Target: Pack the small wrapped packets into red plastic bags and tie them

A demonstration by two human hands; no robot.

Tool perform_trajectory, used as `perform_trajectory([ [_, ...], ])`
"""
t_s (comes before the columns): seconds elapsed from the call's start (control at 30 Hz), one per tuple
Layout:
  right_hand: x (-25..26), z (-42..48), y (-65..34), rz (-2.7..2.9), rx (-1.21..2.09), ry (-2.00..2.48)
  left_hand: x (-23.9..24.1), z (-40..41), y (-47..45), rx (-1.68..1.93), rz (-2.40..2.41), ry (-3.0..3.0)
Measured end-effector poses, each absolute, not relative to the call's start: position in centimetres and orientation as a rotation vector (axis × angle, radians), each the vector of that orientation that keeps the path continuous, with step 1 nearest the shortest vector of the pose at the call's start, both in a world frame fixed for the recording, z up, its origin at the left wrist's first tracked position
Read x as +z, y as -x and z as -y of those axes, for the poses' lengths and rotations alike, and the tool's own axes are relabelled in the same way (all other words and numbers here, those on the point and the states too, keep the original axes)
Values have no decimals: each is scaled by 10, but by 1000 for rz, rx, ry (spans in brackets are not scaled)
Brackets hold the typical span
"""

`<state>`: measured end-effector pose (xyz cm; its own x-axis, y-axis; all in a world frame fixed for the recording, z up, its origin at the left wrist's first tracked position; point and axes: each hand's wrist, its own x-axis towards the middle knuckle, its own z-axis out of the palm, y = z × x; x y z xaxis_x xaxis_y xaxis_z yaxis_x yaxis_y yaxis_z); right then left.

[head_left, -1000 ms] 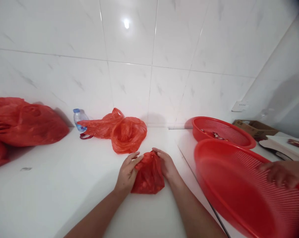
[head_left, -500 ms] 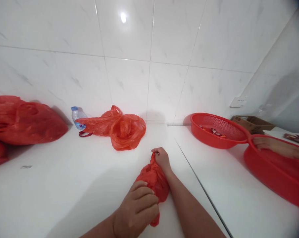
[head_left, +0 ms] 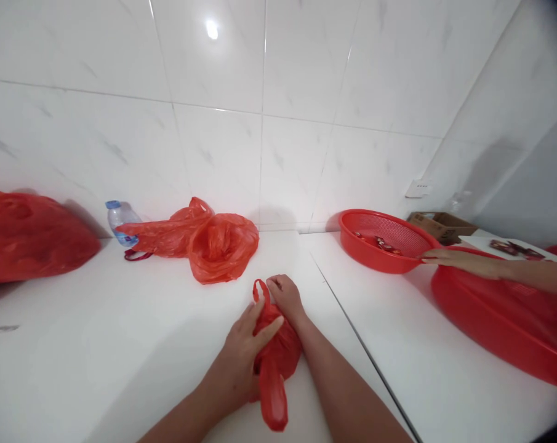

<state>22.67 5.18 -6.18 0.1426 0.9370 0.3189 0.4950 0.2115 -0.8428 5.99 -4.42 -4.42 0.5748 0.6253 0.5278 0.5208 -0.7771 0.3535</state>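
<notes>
A small filled red plastic bag (head_left: 282, 347) lies on the white table in front of me. One handle loop stands up at its far end, and the other handle trails toward me. Across the bag's left side rests my left hand (head_left: 241, 344), thumb and fingers spread and touching the plastic. My right hand (head_left: 286, 298) is closed, its curled fingertips at the base of the far loop. What the bag contains is hidden.
An opened red bag (head_left: 225, 246) and a water bottle (head_left: 119, 218) stand by the tiled wall. A large red bag (head_left: 42, 237) is at left. At right are a red basket (head_left: 375, 261) with small packets, a bigger red basket (head_left: 490, 326) under another person's hand (head_left: 467, 261), and a cardboard box (head_left: 442, 227).
My left hand has shifted forward and spread over the bag, freeing the near handle. The far handle now shows as an upright loop. The other person's hand has moved left onto the baskets' rims.
</notes>
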Motion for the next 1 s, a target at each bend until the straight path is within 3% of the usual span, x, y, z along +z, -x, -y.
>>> perform_trajectory([
  [0.17,-66,-55,-229,1512,562,1436,-34,52,-70,817,-972,-2541],
  [0.5,-69,-52,-236,1622,628,1485,-41,53,-32,1076,-1105,-2531],
  [1.0,-76,-54,-236,1643,650,1513,9,46,151,992,-2487,-1906],
])
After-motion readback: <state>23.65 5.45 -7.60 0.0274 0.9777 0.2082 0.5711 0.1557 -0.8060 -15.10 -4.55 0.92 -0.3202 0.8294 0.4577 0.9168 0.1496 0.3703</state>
